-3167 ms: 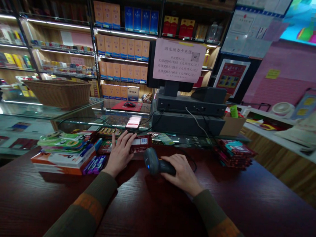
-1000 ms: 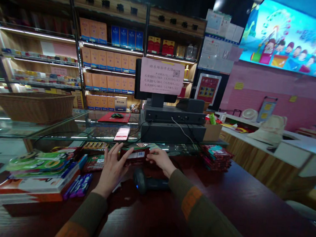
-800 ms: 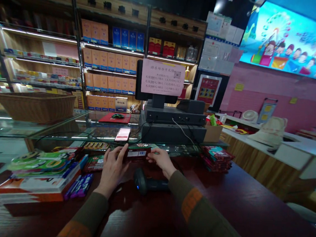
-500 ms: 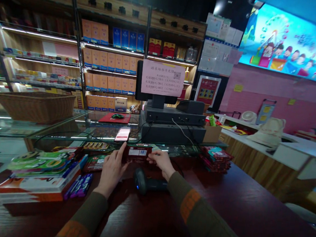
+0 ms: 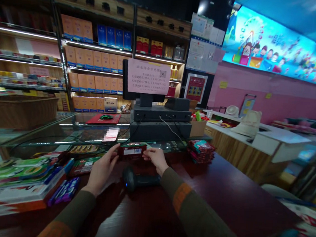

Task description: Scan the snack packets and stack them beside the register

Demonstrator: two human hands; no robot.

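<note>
A small dark red packet (image 5: 132, 151) stands over the counter with a white label and barcode facing me. My right hand (image 5: 156, 159) pinches its right end between thumb and fingers. At the packet's left end is my left hand (image 5: 101, 170), thumb and index finger apart; whether the fingertips touch the packet I cannot tell. Below and in front of the packet a black barcode scanner (image 5: 138, 179) lies on the counter, a blue light glowing on its head. A stack of similar dark red packets (image 5: 201, 152) sits to the right. Behind my left hand lies a phone (image 5: 110, 135) with its screen lit.
Colourful flat packages and boxes (image 5: 22, 184) are piled at left, beside purple wrapped bars (image 5: 64, 190). A cash register (image 5: 160, 122) with a paper sign (image 5: 146, 77) stands behind the packet. A wicker basket (image 5: 18, 112) rests on the glass case. The dark counter (image 5: 208, 204) extends right.
The view has turned right, so things appear further left. My left index finger has drawn back from pointing past the packet to its left end. My right hand keeps its pinch.
</note>
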